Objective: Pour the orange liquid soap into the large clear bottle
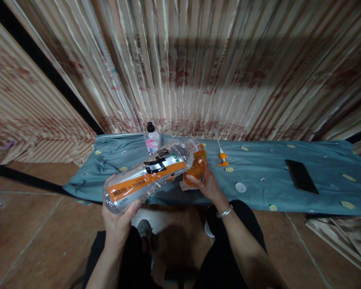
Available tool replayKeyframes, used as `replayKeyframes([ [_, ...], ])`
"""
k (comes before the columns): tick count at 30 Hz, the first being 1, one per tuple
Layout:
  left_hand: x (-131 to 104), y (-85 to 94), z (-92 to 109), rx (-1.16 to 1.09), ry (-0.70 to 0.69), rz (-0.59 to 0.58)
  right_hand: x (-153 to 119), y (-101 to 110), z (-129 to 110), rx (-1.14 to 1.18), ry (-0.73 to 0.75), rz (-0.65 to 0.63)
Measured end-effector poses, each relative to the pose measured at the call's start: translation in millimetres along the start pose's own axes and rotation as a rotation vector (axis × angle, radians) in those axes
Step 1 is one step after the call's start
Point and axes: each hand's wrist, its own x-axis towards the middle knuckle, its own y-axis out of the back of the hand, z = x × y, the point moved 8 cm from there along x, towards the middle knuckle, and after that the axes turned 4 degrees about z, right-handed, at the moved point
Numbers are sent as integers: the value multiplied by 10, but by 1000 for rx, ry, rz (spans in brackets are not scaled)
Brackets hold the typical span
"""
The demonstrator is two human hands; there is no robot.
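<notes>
My left hand (pixel 118 218) is wrapped round the base of a large clear plastic bottle (pixel 149 174) with an orange and silver label. The bottle is tilted, its neck lying against the mouth of a smaller orange bottle (pixel 197 164). My right hand (pixel 209 184) grips that orange bottle from the right, with a bracelet on the wrist. Whether liquid is passing between them, I cannot tell. Something pale, perhaps tissue (pixel 188 186), shows under the orange bottle. An orange pump head (pixel 223 158) with a white tube lies to the right.
A clear bottle with a black cap (pixel 152 140) stands at the back of the blue-green cloth (pixel 255 188). A round white cap (pixel 240 187) and a dark phone (pixel 302 176) lie on the right. Striped curtains (pixel 192 60) hang behind, and black poles (pixel 45 64) frame the left side.
</notes>
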Motion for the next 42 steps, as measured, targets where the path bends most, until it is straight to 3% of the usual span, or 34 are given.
replayKeyframes([
  [42, -9, -61, 145, 23, -11, -14, 11, 18, -18, -26, 3, -1],
])
